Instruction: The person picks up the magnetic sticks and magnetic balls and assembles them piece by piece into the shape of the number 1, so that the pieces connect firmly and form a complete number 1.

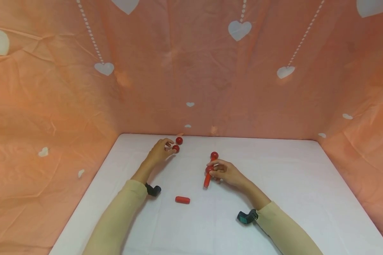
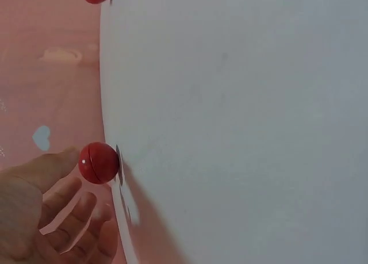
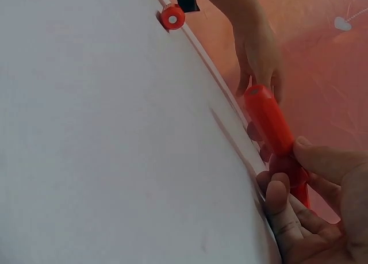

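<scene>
My right hand (image 1: 228,173) pinches a red ball (image 1: 209,170) between thumb and fingers. A red rod (image 1: 207,180) sticks out of this ball toward me, and another red rod (image 3: 302,196) shows on its other side. A second red ball (image 1: 214,155) sits at the far end of that line of parts. At the back left, my left hand (image 1: 160,151) has its fingers loosely bent and spread about a red ball (image 2: 99,163), with the thumb tip right at its surface. Just beyond lies one more red ball (image 1: 179,140).
A loose red rod (image 1: 182,200) lies on the white table (image 1: 185,233), between the two forearms and nearer to me. Orange cloth (image 1: 191,71) with pale hearts hangs behind the table's back edge and along both sides. Each wrist wears a dark camera mount (image 1: 154,190).
</scene>
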The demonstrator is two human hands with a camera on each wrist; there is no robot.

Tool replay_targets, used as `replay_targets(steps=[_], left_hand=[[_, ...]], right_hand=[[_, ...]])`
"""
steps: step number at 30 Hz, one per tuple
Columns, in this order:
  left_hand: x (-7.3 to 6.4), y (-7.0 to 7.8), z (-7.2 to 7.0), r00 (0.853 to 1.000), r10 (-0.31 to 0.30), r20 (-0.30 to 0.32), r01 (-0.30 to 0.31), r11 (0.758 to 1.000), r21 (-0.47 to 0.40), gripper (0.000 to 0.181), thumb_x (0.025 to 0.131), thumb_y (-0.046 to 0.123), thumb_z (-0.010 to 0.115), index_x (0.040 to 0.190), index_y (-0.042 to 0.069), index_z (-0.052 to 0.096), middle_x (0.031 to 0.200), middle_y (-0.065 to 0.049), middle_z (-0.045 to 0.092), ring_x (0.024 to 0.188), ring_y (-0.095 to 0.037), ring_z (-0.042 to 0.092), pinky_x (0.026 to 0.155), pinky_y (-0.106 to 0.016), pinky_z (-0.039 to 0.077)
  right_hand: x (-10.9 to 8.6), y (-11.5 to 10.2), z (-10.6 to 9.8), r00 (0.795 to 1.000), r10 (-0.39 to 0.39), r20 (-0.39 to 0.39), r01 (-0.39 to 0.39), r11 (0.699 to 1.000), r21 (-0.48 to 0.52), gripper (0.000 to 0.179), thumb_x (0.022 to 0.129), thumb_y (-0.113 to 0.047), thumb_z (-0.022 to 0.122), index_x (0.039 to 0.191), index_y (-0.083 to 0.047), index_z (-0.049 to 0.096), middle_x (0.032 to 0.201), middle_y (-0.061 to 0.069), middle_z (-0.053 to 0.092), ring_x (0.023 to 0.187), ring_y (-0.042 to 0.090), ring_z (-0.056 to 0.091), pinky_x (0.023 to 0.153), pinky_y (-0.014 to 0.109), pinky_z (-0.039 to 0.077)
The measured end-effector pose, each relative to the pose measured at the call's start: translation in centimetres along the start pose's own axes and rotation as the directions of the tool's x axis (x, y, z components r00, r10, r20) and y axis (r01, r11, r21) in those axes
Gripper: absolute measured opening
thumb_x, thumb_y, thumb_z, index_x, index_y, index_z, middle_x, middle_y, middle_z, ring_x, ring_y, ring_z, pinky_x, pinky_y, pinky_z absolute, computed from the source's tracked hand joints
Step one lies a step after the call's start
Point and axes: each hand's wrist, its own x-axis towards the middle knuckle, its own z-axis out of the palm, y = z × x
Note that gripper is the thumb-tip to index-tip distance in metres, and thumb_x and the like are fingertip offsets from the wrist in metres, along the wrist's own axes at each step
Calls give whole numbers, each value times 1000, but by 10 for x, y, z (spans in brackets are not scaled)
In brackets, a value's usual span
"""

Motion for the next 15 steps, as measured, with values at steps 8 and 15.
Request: replay_targets(steps=[8,15], left_hand=[[10,-1,4,999,-33,25,31,997,71,46,105,32,72,139,3,62,133,-20,64,127,-38,59,110,-59,46],[7,-1,6,998,-63,25,63,997,36,41,106,30,69,135,2,64,133,-20,67,130,-39,59,112,-59,44]], right_hand=[[2,-2,-1,999,37,-14,-37,999,1,37,104,-15,73,140,-7,66,116,14,68,90,22,67,75,29,60],[1,-1,-1,998,53,-12,-53,999,11,36,103,-15,73,139,-10,67,117,12,68,92,23,67,75,30,60]])
